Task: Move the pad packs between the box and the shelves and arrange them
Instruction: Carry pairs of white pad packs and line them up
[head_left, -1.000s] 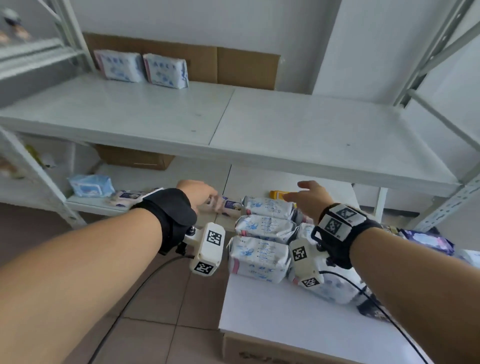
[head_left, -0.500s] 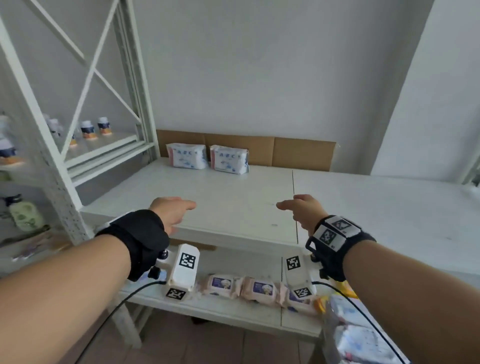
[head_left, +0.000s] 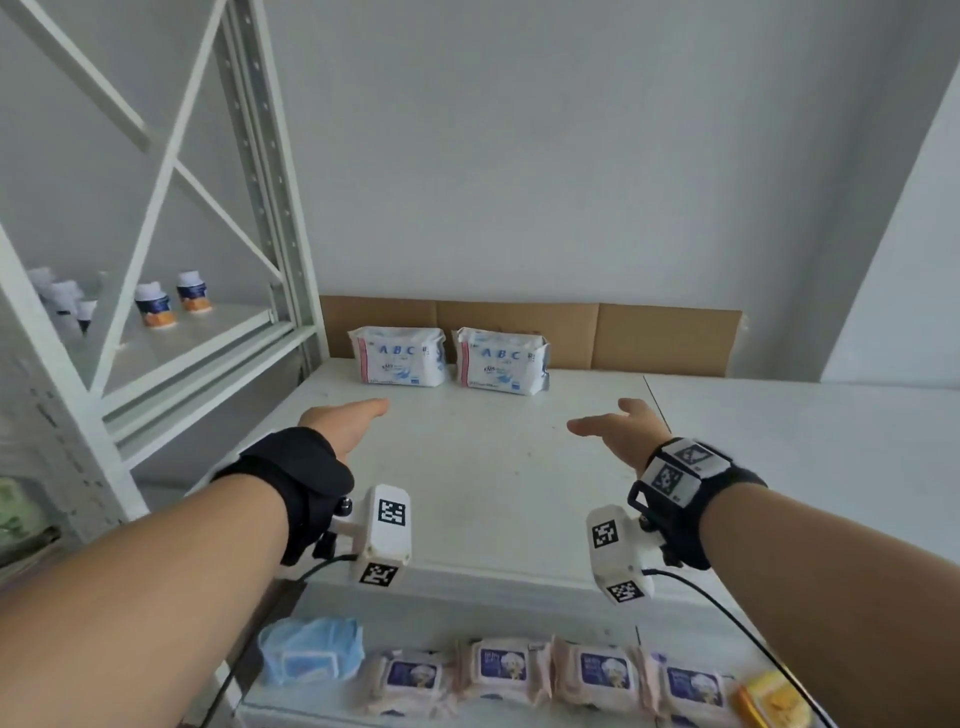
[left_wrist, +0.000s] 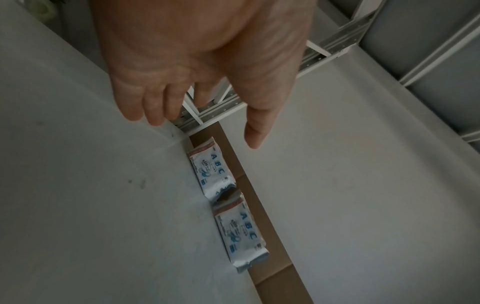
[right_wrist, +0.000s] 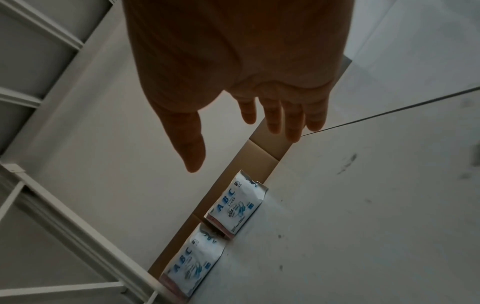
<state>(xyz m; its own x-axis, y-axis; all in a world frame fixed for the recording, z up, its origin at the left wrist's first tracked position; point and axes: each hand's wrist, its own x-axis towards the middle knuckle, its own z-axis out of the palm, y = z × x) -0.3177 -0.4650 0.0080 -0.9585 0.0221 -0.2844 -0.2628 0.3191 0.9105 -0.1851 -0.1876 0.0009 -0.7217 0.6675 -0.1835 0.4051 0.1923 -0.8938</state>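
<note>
Two white "ABC" pad packs stand upright side by side at the back of the upper shelf (head_left: 498, 478), against a cardboard strip: the left pack (head_left: 399, 357) (left_wrist: 211, 171) (right_wrist: 193, 265) and the right pack (head_left: 501, 361) (left_wrist: 240, 234) (right_wrist: 237, 203). My left hand (head_left: 345, 423) (left_wrist: 197, 115) hovers over the shelf, fingers extended, holding nothing, short of the left pack. My right hand (head_left: 618, 428) (right_wrist: 249, 135) hovers level with it, fingers straight, holding nothing, to the right of and nearer than the right pack.
A lower shelf (head_left: 675, 616) carries a row of pink wipe packs (head_left: 501, 670), a blue pack (head_left: 311, 649) and a yellow pack (head_left: 774, 701). A metal upright with cross braces (head_left: 270, 171) stands left; small bottles (head_left: 171, 299) sit on the neighbouring shelf. Cardboard (head_left: 665, 338) lines the back wall.
The view has risen from the box of packs to the upper shelf. Both hands, holding nothing, have lifted and reached forward over the shelf toward the two ABC packs.
</note>
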